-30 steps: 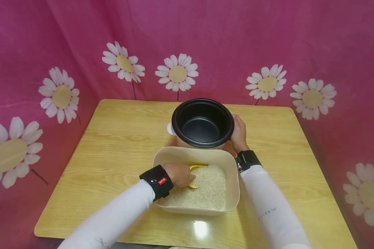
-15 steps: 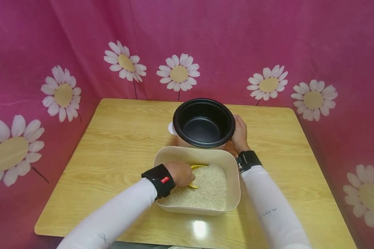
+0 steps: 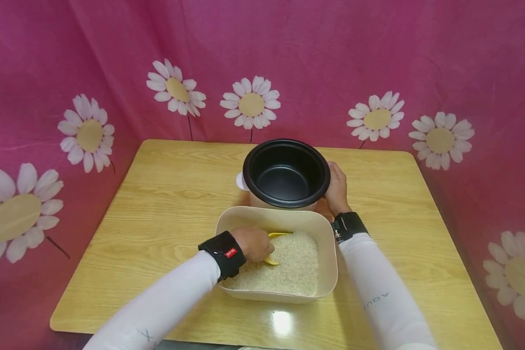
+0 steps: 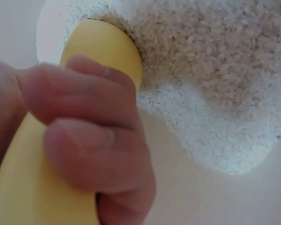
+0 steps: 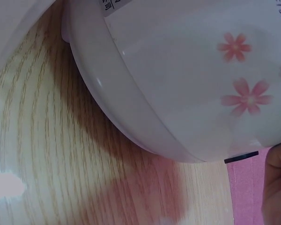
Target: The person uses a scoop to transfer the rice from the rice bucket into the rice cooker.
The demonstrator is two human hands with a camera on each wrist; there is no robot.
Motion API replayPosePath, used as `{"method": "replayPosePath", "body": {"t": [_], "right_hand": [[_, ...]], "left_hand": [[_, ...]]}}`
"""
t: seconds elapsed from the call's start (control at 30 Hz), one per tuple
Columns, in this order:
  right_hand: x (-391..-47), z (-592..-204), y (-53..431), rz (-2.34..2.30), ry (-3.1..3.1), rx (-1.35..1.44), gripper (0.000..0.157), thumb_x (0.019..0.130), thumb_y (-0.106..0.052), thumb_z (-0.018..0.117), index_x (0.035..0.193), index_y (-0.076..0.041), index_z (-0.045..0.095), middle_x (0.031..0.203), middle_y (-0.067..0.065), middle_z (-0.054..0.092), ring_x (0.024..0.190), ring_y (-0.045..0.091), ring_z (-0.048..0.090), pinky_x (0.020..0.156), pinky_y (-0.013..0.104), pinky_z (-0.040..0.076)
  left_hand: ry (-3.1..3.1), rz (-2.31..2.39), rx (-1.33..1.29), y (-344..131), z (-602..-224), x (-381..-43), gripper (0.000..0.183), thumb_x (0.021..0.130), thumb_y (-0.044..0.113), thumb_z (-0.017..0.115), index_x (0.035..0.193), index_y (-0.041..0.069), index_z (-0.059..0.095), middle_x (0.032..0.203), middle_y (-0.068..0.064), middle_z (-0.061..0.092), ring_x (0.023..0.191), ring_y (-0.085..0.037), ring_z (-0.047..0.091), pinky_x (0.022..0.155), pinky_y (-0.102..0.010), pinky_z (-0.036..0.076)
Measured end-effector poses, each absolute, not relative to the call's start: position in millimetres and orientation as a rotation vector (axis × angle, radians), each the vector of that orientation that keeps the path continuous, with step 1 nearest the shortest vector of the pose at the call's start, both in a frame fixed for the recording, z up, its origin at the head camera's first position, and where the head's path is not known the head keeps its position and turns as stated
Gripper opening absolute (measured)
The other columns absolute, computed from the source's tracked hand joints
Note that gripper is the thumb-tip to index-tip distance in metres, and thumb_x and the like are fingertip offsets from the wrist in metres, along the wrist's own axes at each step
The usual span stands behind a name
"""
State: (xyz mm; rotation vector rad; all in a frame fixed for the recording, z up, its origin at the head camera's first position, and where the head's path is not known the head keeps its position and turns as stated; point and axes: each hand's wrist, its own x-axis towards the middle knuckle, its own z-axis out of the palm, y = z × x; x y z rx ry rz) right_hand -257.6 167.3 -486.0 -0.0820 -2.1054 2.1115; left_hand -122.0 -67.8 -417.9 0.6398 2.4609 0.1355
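In the head view my left hand point(image 3: 253, 244) reaches into a cream plastic bin point(image 3: 326, 248) of white rice point(image 3: 295, 270). Its fingers curl round the thick handle of a yellow scoop point(image 4: 103, 44), whose end meets the rice in the left wrist view. Behind the bin stands a rice cooker without a lid, its black inner pot point(image 3: 284, 182) bare inside. My right hand point(image 3: 337, 187) holds the cooker at its right side; most of its fingers are hidden. Pink flowers mark the white cooker body point(image 5: 178, 84) in the right wrist view.
A white side handle point(image 3: 241, 181) sticks out at the cooker's left. Both containers stand on a light wooden table point(image 3: 175, 189) with rounded corners. Pink curtains point(image 3: 306, 63) with daisies enclose its back and sides. The bin stands right in front of the cooker.
The head view shifts slightly. My left hand stays at the same place in the rice with the scoop, and my right hand keeps its hold on the cooker.
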Motion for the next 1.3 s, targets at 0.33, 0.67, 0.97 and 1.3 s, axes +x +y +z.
{"method": "replayPosePath", "body": {"t": [0.33,0.67,0.97,1.3], "right_hand": [[-255.3,-484.4,168.5,2.120,-2.123,-0.067,0.027,0.112,-0.038,0.039,0.103,-0.029,0.062,0.088,-0.011,0.058,0.083,0.005,0.054,0.073,0.015,0.049],[-256.8,-486.0,168.0,2.135,-2.127,-0.092,0.026,0.111,-0.037,0.039,0.103,-0.029,0.063,0.085,-0.011,0.058,0.075,0.005,0.055,0.067,0.017,0.050],[-257.5,-485.3,169.1,2.119,-2.083,-0.071,0.027,0.112,-0.033,0.040,0.099,-0.029,0.063,0.085,-0.013,0.059,0.080,0.004,0.055,0.073,0.016,0.049],[-258.1,-486.9,169.6,2.139,-2.095,-0.069,0.028,0.112,-0.036,0.039,0.096,-0.028,0.060,0.079,-0.012,0.053,0.071,0.003,0.052,0.065,0.015,0.047]], "left_hand": [[2.447,0.108,0.666,-66.1,-418.7,-123.2,0.041,0.103,0.031,0.052,0.065,0.017,0.058,0.065,0.005,0.042,0.060,-0.013,0.039,0.060,-0.026,0.030],[2.466,0.112,0.639,-67.6,-418.9,-122.6,0.043,0.103,0.032,0.052,0.063,0.017,0.057,0.064,0.005,0.042,0.060,-0.013,0.039,0.059,-0.027,0.030],[2.462,0.136,0.617,-66.5,-414.8,-123.4,0.047,0.103,0.032,0.051,0.058,0.018,0.052,0.062,0.006,0.041,0.059,-0.013,0.038,0.059,-0.027,0.029],[2.466,0.097,0.644,-66.1,-414.9,-123.4,0.046,0.102,0.032,0.051,0.058,0.018,0.051,0.062,0.006,0.040,0.060,-0.013,0.039,0.059,-0.028,0.030]]}}
